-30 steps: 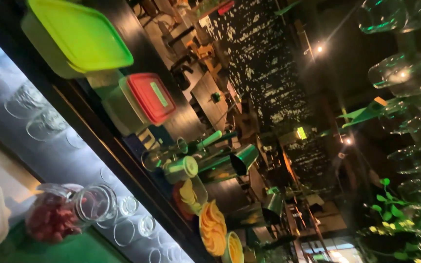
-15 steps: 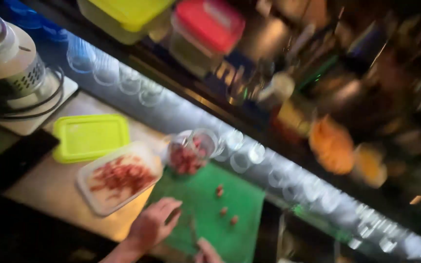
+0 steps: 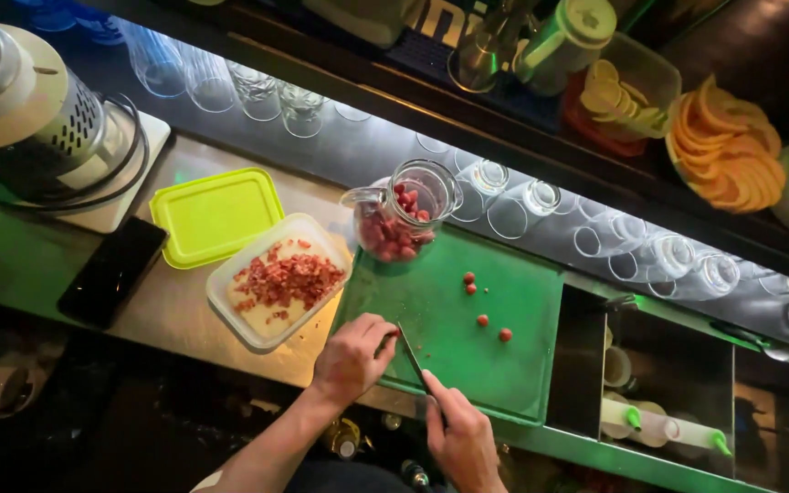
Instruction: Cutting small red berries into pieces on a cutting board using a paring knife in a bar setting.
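Green cutting board (image 3: 468, 347) — left hand (image 3: 351, 358) curled, fingertips pressed down over something hidden; right hand (image 3: 461, 438) closed around knife (image 3: 412, 354). Four red pieces (image 3: 481, 319) loose mid-board; glass jug (image 3: 401, 215) at far edge.

Knife and red fruit on your green cutting board.
Your right hand (image 3: 461, 440) grips a knife (image 3: 412, 354), blade angled up-left, tip beside your left hand's (image 3: 353, 356) curled fingers at the green cutting board's (image 3: 522, 365) near edge. Four small red fruit pieces (image 3: 483, 320) lie loose mid-board, apart from the blade.
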